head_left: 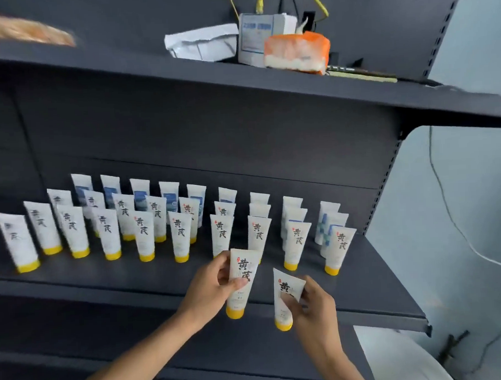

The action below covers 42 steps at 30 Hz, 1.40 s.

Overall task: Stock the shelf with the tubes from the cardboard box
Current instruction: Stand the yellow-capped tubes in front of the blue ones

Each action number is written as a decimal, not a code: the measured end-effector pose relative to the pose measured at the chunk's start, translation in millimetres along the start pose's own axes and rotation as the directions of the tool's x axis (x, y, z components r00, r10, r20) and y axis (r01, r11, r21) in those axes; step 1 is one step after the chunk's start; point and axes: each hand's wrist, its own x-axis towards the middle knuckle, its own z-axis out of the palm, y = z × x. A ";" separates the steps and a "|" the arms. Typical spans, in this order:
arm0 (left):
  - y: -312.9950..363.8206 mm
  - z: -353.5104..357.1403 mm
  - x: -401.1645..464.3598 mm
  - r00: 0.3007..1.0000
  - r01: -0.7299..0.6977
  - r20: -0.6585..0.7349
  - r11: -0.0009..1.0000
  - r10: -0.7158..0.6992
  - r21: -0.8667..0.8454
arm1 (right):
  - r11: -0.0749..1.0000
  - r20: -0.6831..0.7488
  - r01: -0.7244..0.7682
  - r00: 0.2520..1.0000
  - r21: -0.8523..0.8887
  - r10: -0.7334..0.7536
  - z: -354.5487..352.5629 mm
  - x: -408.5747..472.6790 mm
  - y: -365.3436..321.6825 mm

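Several white tubes with yellow caps [143, 236] stand cap-down in rows on the dark middle shelf [149, 276]. My left hand [212, 289] grips one such tube [243, 272] upright, just above the shelf's front edge, in front of the column at centre. My right hand [314, 304] holds a second tube [285, 291] by its middle, cap down, slightly lower and to the right, in front of the shelf lip. The cardboard box is out of view.
The upper shelf [296, 87] carries a white bag [202, 42], a pale box [261, 35] with cables and an orange tissue pack [296, 51]. A wall with a hanging cable [445, 198] lies right. A white object [394, 356] sits at bottom right.
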 end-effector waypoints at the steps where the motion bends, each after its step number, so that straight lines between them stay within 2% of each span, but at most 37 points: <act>1: -1.3 -15.2 0.4 1.000 -0.002 -0.010 1.000 0.002 0.000 | 1.000 0.017 0.007 1.000 0.018 -0.007 12.5 2.5 -8.4; 12: -30.7 -181.4 -4.2 0.987 -0.013 -0.157 0.998 0.022 0.057 | 0.988 0.143 0.093 0.984 0.125 -0.110 140.0 20.5 -89.1; 25: -77.6 -343.8 3.6 0.967 0.066 -0.252 0.995 -0.046 0.070 | 0.986 0.214 0.082 0.970 0.144 -0.112 248.6 36.1 -132.6; 30: -100.9 -372.4 16.7 0.969 0.100 -0.235 0.992 -0.079 0.081 | 0.989 0.211 0.077 0.972 0.123 -0.102 263.4 37.6 -137.5; 42: -119.2 -379.4 22.3 0.983 0.101 -0.165 0.988 -0.081 0.116 | 0.995 0.171 0.033 0.984 0.095 -0.049 268.4 40.0 -130.2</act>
